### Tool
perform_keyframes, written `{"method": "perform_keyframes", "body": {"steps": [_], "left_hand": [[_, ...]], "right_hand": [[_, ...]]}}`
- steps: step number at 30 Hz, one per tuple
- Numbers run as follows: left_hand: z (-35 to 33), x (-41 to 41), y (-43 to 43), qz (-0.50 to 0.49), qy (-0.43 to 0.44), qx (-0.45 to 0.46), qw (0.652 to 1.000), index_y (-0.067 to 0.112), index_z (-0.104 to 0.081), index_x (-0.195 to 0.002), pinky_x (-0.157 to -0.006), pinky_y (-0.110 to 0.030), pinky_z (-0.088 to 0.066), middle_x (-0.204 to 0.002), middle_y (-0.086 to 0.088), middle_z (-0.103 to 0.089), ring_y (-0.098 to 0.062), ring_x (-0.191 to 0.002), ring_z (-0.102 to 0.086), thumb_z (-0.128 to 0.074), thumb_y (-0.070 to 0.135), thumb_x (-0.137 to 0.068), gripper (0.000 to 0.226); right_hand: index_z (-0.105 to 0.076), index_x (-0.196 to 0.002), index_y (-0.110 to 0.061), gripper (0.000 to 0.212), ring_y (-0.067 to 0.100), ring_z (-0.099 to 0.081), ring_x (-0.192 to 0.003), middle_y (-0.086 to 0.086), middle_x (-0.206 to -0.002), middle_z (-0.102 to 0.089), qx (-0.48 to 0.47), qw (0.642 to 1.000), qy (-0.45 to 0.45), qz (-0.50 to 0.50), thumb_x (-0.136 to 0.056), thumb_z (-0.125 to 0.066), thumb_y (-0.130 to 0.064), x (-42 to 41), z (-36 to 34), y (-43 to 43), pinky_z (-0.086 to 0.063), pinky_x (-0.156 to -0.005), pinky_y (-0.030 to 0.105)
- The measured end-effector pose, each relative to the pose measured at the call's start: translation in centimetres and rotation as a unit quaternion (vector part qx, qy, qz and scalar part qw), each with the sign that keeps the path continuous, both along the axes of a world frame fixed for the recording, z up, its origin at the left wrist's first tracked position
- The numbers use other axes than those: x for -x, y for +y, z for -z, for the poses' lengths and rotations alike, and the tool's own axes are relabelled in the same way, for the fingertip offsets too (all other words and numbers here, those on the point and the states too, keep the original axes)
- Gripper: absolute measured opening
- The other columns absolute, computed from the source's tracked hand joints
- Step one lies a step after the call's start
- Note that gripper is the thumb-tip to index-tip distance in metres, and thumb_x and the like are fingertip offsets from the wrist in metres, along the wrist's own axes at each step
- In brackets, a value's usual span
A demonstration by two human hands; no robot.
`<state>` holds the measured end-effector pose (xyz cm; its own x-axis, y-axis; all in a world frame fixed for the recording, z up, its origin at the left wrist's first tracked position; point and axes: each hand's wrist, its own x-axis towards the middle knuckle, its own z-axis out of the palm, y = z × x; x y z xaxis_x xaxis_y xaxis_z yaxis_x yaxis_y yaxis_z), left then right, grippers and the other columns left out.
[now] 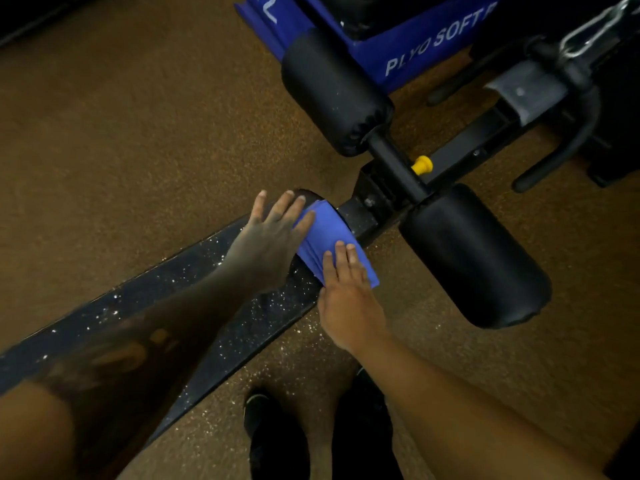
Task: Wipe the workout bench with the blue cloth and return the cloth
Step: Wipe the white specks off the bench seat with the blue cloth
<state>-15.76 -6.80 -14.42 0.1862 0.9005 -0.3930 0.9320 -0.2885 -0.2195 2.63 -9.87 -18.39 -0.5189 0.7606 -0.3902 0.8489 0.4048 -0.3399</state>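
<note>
The black workout bench [166, 289] runs from the lower left up to the middle, its pad speckled with bright flecks. A folded blue cloth [327, 233] lies over the pad's far end. My left hand [270, 237] lies flat with fingers spread, its fingertips on the cloth's left edge. My right hand [346, 292] presses flat on the cloth's near right part, fingers together. Neither hand is closed around the cloth.
Two black foam rollers [334, 95] [474, 254] sit on a crossbar past the bench end, with a yellow knob [422, 164] between them. A blue plyo box [398, 39] stands behind. Black handles and a chain [588, 29] are at the right. My dark shoes [277, 434] stand on brown floor.
</note>
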Motion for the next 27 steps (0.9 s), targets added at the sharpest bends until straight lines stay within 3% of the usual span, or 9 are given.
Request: {"method": "perform_keyframes", "body": {"steps": [2,6,11,15,22,27], "left_hand": [[-0.2,0.3,-2.7,-0.086,-0.065,0.017,0.994,0.011,0.008,-0.154,-0.121,-0.059,0.003,-0.165,-0.014,0.009,-0.031,-0.152,0.012,-0.055,0.046,-0.088,0.098],[0.0,-0.2,-7.4,-0.177,-0.135,0.010,0.975,0.007,0.013,-0.153,-0.122,-0.056,0.004,-0.164,-0.017,0.014,-0.033,-0.151,0.014,-0.039,0.074,-0.084,0.109],[2.8,-1.1,-9.3,-0.214,-0.146,-0.010,0.966,0.006,0.018,-0.150,-0.118,-0.054,0.012,-0.158,-0.017,0.027,-0.033,-0.146,0.026,-0.026,0.085,-0.083,0.113],[4.3,-1.3,-9.8,-0.226,-0.145,-0.018,0.963,0.006,0.018,-0.149,-0.119,-0.054,0.011,-0.157,-0.017,0.028,-0.034,-0.149,0.022,-0.022,0.084,-0.084,0.109],[5.9,-1.7,-10.9,-0.259,-0.138,-0.038,0.955,0.003,-0.008,-0.153,-0.120,-0.059,-0.010,-0.163,-0.020,-0.001,-0.037,-0.152,-0.003,-0.031,0.085,-0.081,0.112],[5.8,-1.5,-11.7,-0.279,-0.124,-0.026,0.952,0.001,-0.010,-0.153,-0.119,-0.063,-0.015,-0.164,-0.021,-0.003,-0.039,-0.152,-0.003,-0.024,0.089,-0.078,0.117]], "right_hand": [[-0.005,-0.156,-0.010,0.069,0.030,0.011,-0.151,0.016,-0.163,0.009,-0.019,1.000,-0.015,0.001,-0.102,-0.032,-0.043,0.6,-0.3,-0.5,-0.005,-0.122,0.051],[-0.021,-0.154,-0.013,0.065,0.031,-0.003,-0.152,0.016,-0.164,-0.009,-0.115,0.990,-0.003,-0.084,-0.099,-0.034,-0.045,1.2,-0.8,1.8,-0.012,-0.121,0.055],[0.000,-0.157,-0.017,0.070,0.029,0.011,-0.151,0.013,-0.165,0.006,-0.100,0.977,-0.064,-0.178,-0.100,-0.024,-0.051,1.4,1.2,5.2,-0.012,-0.120,0.056],[0.000,-0.157,-0.018,0.068,0.032,0.010,-0.151,0.014,-0.165,0.007,-0.125,0.971,-0.065,-0.193,-0.101,-0.021,-0.049,2.0,2.3,6.3,-0.010,-0.119,0.060],[0.000,-0.157,-0.016,0.069,0.034,0.010,-0.151,0.016,-0.165,0.007,-0.129,0.986,-0.034,-0.097,-0.100,-0.026,-0.044,5.6,2.5,6.6,-0.002,-0.120,0.058],[0.000,-0.157,-0.017,0.070,0.031,0.010,-0.151,0.012,-0.165,0.006,-0.129,0.963,-0.010,-0.236,-0.100,-0.032,-0.042,4.0,2.5,7.6,-0.009,-0.120,0.059]]}}
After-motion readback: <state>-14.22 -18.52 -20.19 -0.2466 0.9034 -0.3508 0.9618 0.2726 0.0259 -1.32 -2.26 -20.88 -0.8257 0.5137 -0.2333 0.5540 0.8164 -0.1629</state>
